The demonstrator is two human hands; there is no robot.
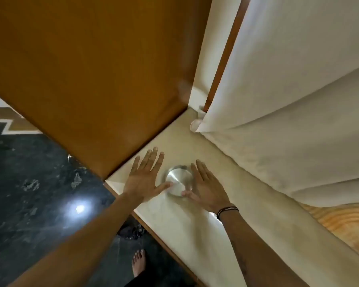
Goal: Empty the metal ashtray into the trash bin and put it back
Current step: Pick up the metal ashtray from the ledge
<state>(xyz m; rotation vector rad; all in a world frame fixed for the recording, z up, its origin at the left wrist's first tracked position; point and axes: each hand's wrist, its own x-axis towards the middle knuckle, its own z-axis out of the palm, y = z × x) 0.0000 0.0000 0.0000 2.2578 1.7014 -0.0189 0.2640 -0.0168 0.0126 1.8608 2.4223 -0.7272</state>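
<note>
While the metal ashtray (179,181) sits flat on the pale table (195,228), near the table's corner beside the brown wooden panel (87,75), you have a hand on either side of it. Left hand (143,179): spread wide, palm down, holding nothing; only the thumb tip touches the ashtray's left rim. Right hand (206,188): also spread flat, its thumb against the near right rim, fingers lying along the ashtray's right side. The ashtray lies directly between the two hands, roughly equally near both. It is round, so no long axis governs the grasp. Contents cannot be read; the surface shows only brushed metal. No trash bin is in view. White curtain (288,100) hangs beyond the ashtray to its right. Judgement: neither hand has closed yet, so you must curl the fingers inward under the rim before lifting.
</note>
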